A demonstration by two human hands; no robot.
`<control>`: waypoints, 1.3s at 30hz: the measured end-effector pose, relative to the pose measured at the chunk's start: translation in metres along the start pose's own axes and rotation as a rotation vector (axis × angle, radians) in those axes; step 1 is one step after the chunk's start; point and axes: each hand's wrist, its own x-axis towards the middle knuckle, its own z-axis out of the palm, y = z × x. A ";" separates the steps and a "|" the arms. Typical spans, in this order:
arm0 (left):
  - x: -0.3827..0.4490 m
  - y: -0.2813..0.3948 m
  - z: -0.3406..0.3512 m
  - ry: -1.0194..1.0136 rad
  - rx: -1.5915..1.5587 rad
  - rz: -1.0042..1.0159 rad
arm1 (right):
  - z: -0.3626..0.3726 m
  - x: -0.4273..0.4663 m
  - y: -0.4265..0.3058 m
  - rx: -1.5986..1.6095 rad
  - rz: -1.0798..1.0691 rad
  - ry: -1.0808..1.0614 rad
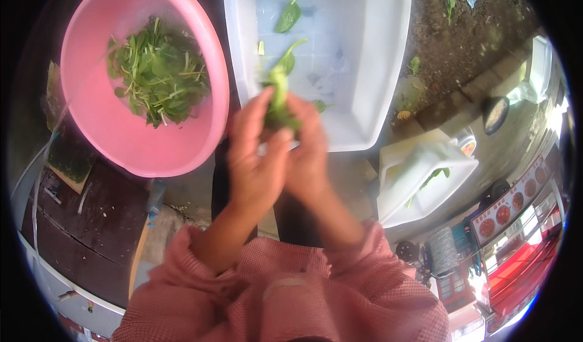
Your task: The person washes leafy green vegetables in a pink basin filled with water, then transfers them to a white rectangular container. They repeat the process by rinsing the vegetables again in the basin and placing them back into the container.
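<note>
Both my hands meet over the near edge of a white plastic tub [380, 68]. My left hand [255, 155] and my right hand [307, 146] hold a small leafy green plant [279, 91] between their fingers, its pale stem end pointing up and away from me. Motion blurs the fingertips. Inside the tub lie a few loose leaves, one green leaf [289, 17] near the far side and a smaller one [320, 106] beside my right hand. To the left, a pink plastic basin [136, 153] holds a heap of leafy greens [159, 73].
A smaller white container [437, 196] with some greens stands at the right. Bare soil [483, 36] lies beyond, with a stray leaf [451, 5]. A dark brown board [91, 232] and a plastic bottle [155, 196] are at the lower left.
</note>
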 end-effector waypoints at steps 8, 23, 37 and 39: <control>-0.002 -0.022 -0.171 0.360 0.545 -0.096 | 0.051 0.046 0.011 -0.176 -0.110 -0.073; -0.020 -0.063 -0.040 0.093 0.237 -0.155 | -0.033 0.116 0.116 -1.132 -0.291 -0.461; -0.036 -0.073 -0.031 -0.161 0.514 0.001 | 0.009 0.004 0.042 -0.189 0.087 -0.123; -0.016 -0.061 -0.021 -0.220 0.635 0.194 | -0.034 0.014 0.099 -0.628 0.003 -0.023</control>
